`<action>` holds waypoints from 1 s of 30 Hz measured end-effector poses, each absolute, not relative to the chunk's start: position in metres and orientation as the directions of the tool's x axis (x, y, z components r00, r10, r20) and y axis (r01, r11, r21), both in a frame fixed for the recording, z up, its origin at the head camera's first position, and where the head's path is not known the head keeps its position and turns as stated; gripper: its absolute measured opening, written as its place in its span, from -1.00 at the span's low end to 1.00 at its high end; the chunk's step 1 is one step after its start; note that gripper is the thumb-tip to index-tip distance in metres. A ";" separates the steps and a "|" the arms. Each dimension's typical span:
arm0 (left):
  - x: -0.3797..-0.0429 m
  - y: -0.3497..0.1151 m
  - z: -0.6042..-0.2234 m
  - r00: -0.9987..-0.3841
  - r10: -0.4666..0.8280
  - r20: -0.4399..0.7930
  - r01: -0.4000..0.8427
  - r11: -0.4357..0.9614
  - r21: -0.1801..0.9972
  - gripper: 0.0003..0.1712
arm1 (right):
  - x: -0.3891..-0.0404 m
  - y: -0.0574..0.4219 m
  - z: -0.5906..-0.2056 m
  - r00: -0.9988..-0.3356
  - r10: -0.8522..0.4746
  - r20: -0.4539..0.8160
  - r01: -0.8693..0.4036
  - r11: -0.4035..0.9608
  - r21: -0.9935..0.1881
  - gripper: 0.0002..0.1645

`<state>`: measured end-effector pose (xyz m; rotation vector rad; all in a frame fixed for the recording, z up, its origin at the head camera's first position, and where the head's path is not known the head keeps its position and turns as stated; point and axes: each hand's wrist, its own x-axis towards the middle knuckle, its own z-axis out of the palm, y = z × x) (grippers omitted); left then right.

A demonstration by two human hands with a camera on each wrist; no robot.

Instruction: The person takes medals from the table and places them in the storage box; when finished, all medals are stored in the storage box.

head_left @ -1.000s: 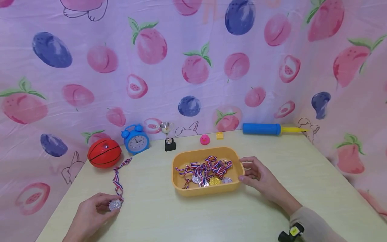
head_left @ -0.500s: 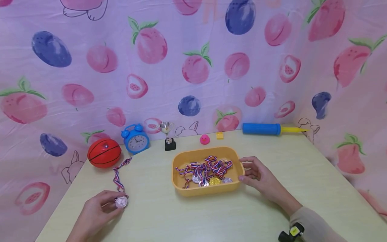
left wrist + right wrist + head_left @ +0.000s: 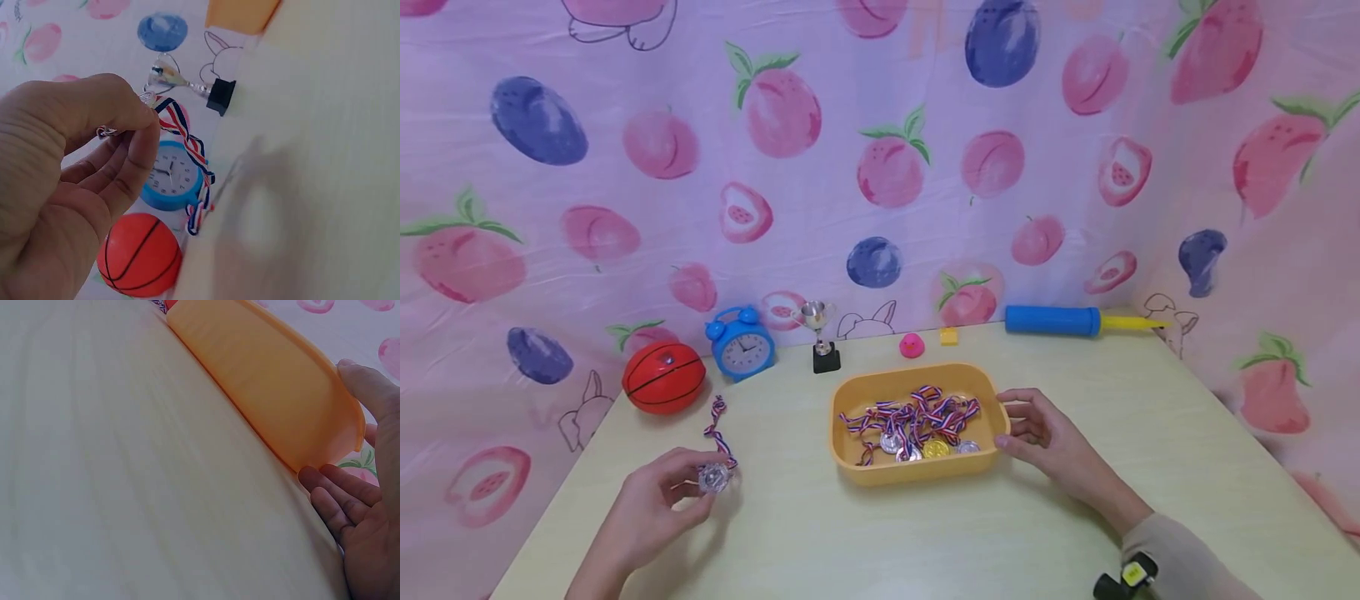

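Note:
My left hand point(image 3: 651, 504) pinches a silver medal point(image 3: 713, 477) between thumb and fingers, raised over the table at the left. Its striped red, white and blue ribbon point(image 3: 187, 140) hangs down, twisted, in front of the clock in the left wrist view. At the right end of a yellow-orange plastic tray point(image 3: 910, 477) is my right hand point(image 3: 1052, 442); the thumb touches the rim and relaxed fingers lie along the end wall. Inside the tray, a gold medal point(image 3: 936, 449) and several silver medals point(image 3: 891, 443) lie under a tangle of striped ribbons point(image 3: 928, 408).
Along the back stand a red toy basketball point(image 3: 664, 377), a blue alarm clock point(image 3: 742, 346), a small trophy cup point(image 3: 820, 333), a pink duck toy point(image 3: 912, 345), a yellow block point(image 3: 948, 336) and a blue hand pump point(image 3: 1052, 321). A fruit-print cloth hangs behind the table.
My left hand has lifted the silver medal and moved it right and away from me, its ribbon trailing. The right hand stays at the tray's end.

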<state>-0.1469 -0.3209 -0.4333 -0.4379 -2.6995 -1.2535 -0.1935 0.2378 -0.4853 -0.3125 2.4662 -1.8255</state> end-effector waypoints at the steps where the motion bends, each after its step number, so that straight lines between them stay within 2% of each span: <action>1: -0.148 -0.319 -0.432 -0.934 0.229 0.274 0.357 0.595 0.720 -0.39 | -0.194 0.238 -0.485 -0.978 -0.195 0.074 -0.127 0.280 -0.952 -0.24; 6: -0.155 -0.308 -0.420 -0.888 0.295 0.353 0.460 0.543 0.702 -0.35 | -0.193 0.238 -0.485 -0.979 -0.194 0.067 -0.120 0.280 -0.953 -0.24; 13: -0.167 -0.295 -0.401 -0.878 0.322 0.353 0.477 0.552 0.684 -0.37 | -0.193 0.237 -0.484 -0.978 -0.201 0.062 -0.117 0.272 -0.955 -0.24; 21: -0.181 -0.285 -0.377 -0.845 0.336 0.417 0.535 0.521 0.665 -0.39 | -0.193 0.238 -0.483 -0.976 -0.206 0.076 -0.131 0.271 -0.954 -0.26; 30: -0.193 -0.272 -0.356 -0.840 0.326 0.435 0.542 0.546 0.638 -0.37 | -0.192 0.237 -0.483 -0.974 -0.208 0.091 -0.148 0.275 -0.950 -0.28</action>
